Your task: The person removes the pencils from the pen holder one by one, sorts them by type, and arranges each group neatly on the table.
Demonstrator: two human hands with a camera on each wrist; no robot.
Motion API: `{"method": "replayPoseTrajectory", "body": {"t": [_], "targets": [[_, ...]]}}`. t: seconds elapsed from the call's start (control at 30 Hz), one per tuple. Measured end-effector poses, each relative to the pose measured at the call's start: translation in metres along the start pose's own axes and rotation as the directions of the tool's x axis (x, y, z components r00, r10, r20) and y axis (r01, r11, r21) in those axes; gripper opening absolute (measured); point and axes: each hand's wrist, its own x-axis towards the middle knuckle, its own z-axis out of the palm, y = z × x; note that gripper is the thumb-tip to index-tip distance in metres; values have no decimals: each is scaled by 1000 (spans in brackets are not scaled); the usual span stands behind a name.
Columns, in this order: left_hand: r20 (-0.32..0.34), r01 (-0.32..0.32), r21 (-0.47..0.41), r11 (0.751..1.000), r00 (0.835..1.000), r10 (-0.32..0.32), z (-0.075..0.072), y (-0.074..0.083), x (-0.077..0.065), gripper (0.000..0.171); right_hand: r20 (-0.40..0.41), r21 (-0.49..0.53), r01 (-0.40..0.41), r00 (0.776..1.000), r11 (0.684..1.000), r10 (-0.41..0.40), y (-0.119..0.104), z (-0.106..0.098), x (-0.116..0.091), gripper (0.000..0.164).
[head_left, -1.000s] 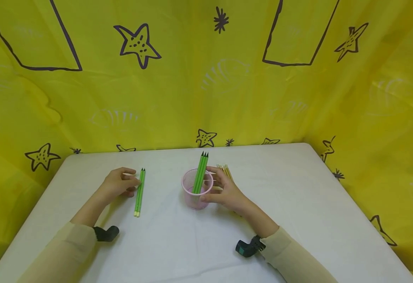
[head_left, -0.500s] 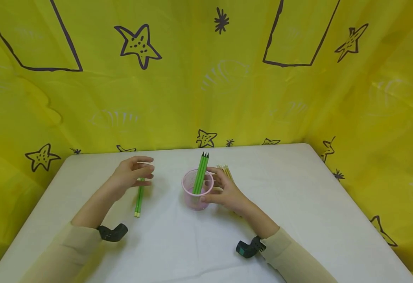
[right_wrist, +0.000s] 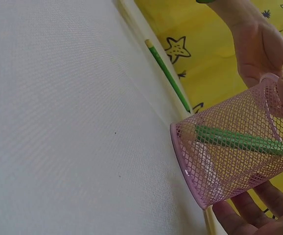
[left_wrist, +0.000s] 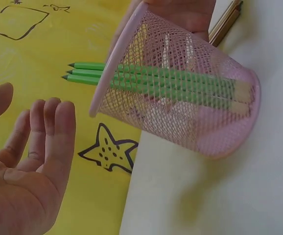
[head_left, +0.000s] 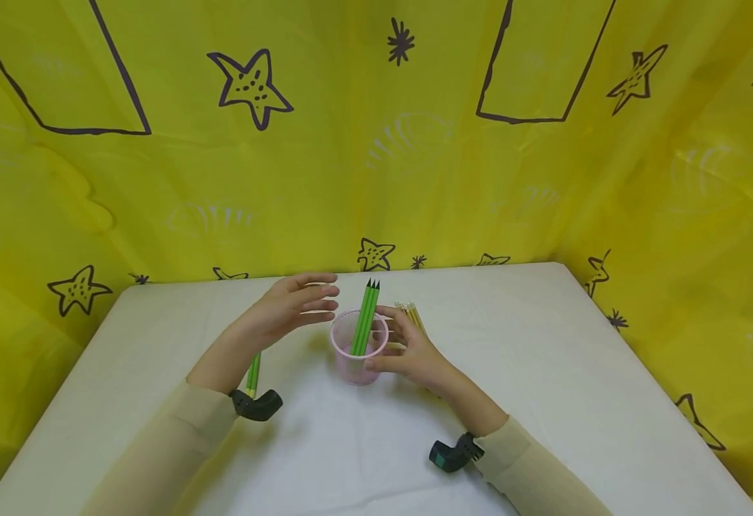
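In the middle of the table stands a pink mesh pencil cup (head_left: 353,370). Three green pencils (left_wrist: 86,72) lean inside it, dark points up. My right hand (head_left: 415,352) holds the cup from its right side, thumb in front and fingers curled behind the mesh. Just left of the rim, in the air, is my left hand (head_left: 291,307), fingers fairly straight and apart, with nothing in them. More green pencils (head_left: 253,375) lie on the table under the left wrist, partly hidden by the forearm.
Several gold-coloured pencils (head_left: 411,313) lie right of the cup, partly behind the right hand. A white cloth covers the table (head_left: 544,373). Yellow curtain (head_left: 325,172) with dark star drawings hangs behind it and at both sides.
My left hand has lifted off the green pencils on the table and moved right, over to the cup, carrying nothing. The right hand and the cup have stayed in place.
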Motion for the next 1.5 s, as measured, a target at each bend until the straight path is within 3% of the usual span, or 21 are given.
{"method": "replayPoseTrajectory", "body": {"t": [0.3,0.53,0.7,0.97,1.13,1.5], "targets": [[-14,-10,74,997,1000,11,16,3,35,41,5,-4,5,1000,1000,-5,-2,0,1,86],[-12,-8,180,984,1000,11,27,-1,46,42,8,-5,1,1000,1000,-1,-2,0,1,86],[-35,2,246,969,999,7,31,-5,46,41,9,-9,6,1000,1000,-6,-1,-1,2,85],[-86,3,280,960,996,21,34,-5,42,42,9,-6,18,1000,1000,-18,-1,-1,2,84],[-115,-9,258,966,993,40,31,-3,37,45,4,1,25,1000,1000,-25,0,-1,2,85],[-113,-81,191,978,988,104,19,4,20,43,14,10,18,1000,1000,-18,1,-1,0,87]]}}
